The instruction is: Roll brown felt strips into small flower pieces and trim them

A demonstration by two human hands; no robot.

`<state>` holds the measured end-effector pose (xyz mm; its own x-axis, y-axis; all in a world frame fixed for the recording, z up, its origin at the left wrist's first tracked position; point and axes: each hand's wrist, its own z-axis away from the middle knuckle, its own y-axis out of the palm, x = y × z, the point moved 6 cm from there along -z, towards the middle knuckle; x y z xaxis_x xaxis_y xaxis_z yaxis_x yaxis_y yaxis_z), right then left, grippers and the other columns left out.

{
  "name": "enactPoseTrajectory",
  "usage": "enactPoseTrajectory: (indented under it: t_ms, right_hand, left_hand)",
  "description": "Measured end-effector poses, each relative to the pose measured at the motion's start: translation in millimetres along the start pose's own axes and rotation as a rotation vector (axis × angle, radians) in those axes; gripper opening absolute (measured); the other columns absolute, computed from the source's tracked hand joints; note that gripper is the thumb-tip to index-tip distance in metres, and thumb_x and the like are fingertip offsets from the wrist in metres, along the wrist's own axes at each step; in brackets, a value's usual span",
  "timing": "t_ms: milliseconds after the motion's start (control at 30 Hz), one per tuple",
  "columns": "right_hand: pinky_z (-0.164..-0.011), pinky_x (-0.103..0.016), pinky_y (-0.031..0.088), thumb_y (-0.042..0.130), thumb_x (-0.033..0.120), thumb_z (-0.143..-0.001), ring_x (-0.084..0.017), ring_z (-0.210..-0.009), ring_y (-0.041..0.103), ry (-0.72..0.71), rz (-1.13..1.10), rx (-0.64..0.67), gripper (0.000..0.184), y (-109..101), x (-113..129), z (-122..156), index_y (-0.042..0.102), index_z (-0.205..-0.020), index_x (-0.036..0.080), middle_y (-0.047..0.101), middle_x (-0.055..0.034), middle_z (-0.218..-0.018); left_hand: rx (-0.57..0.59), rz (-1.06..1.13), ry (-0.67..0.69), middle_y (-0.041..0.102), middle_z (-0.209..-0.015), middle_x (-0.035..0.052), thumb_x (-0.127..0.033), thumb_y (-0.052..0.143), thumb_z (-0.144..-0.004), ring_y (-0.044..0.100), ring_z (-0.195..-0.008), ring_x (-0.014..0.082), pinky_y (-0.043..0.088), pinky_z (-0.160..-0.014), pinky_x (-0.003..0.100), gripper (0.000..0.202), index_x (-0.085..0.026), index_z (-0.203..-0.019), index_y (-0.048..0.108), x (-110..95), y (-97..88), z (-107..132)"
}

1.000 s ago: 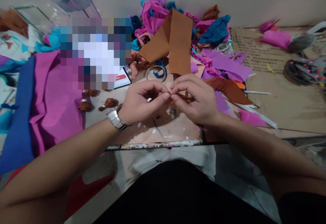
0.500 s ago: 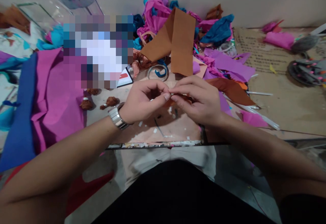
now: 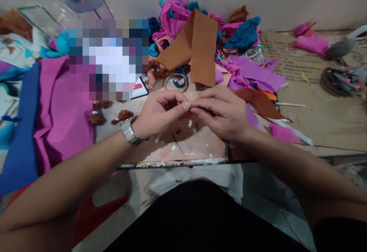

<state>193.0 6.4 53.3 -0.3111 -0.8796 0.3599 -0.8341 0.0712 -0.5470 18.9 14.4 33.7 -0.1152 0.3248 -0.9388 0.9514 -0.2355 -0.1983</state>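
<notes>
My left hand (image 3: 160, 114) and my right hand (image 3: 222, 112) meet fingertip to fingertip above a worn board (image 3: 183, 149). Both pinch a small strip of brown crepe paper (image 3: 186, 115), mostly hidden under the fingers. A metal watch (image 3: 129, 131) is on my left wrist. Just beyond the hands lies a folded brown paper sheet (image 3: 199, 47) and a clear tape ring (image 3: 175, 81). Three small brown twisted paper pieces (image 3: 122, 115) lie to the left of my left hand.
Magenta and blue paper sheets (image 3: 57, 110) cover the left. A heap of crumpled pink, blue and purple paper (image 3: 237, 38) sits at the back by the wall. Cardboard (image 3: 315, 103) lies on the right with a dark round object (image 3: 344, 78). White strips (image 3: 289, 130) lie near my right wrist.
The hands stay almost in place; the fingertips have shifted slightly while working the brown strip, and the view has wobbled a little.
</notes>
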Motion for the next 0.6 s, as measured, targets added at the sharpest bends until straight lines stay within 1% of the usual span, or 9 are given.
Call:
enactPoseTrajectory:
  t_ms: [133,233,333,467,600]
  right_hand:
    - [-0.081,-0.036,0.054,0.072,0.028,-0.098,-0.018,-0.088,0.072,0.008,-0.004,0.018,0.009,1.1,1.1,0.2,0.079,-0.104,0.025,0.078,-0.0035,-0.097]
    - [-0.08,-0.036,0.054,0.073,0.025,-0.097,-0.018,-0.088,0.072,0.006,-0.005,0.004,0.007,0.7,1.3,0.5,0.077,-0.102,0.025,0.078,-0.0034,-0.097]
    - [-0.082,-0.036,0.056,0.072,0.024,-0.097,-0.019,-0.091,0.073,0.03,-0.016,-0.013,0.007,0.3,-0.5,0.6,0.076,-0.102,0.025,0.078,-0.0028,-0.099]
    - [-0.085,-0.037,0.058,0.069,0.025,-0.098,-0.019,-0.092,0.073,0.08,-0.036,-0.01,0.006,1.4,-2.9,0.0,0.074,-0.101,0.024,0.077,-0.0031,-0.097]
    - [-0.086,-0.036,0.058,0.07,0.026,-0.097,-0.019,-0.091,0.073,0.11,-0.078,-0.008,0.004,2.2,-4.5,-0.2,0.073,-0.098,0.023,0.077,-0.0035,-0.098]
  left_hand:
    - [0.038,-0.02,0.017,0.07,-0.066,0.0025,-0.045,0.078,-0.092,0.058,-0.056,0.0109,0.046,-0.053,0.023,0.032,-0.017,-0.078,0.074,-1.0,0.4,-0.6]
    - [0.031,-0.079,0.066,0.071,-0.07,0.0034,-0.045,0.077,-0.094,0.06,-0.061,0.0122,0.047,-0.057,0.025,0.031,-0.017,-0.08,0.075,-3.3,-0.6,-0.3]
    - [0.0,-0.119,0.097,0.074,-0.075,0.0043,-0.044,0.078,-0.093,0.062,-0.064,0.0128,0.048,-0.059,0.026,0.028,-0.018,-0.083,0.077,-2.8,-2.5,-0.1]
    - [-0.073,-0.135,0.101,0.075,-0.076,0.004,-0.046,0.081,-0.09,0.063,-0.064,0.0126,0.049,-0.059,0.027,0.029,-0.019,-0.084,0.078,-0.3,-5.6,0.4]
    - [-0.105,-0.186,0.147,0.077,-0.079,0.0044,-0.049,0.081,-0.09,0.066,-0.068,0.014,0.052,-0.063,0.028,0.03,-0.02,-0.084,0.079,-5.4,-4.8,1.9]
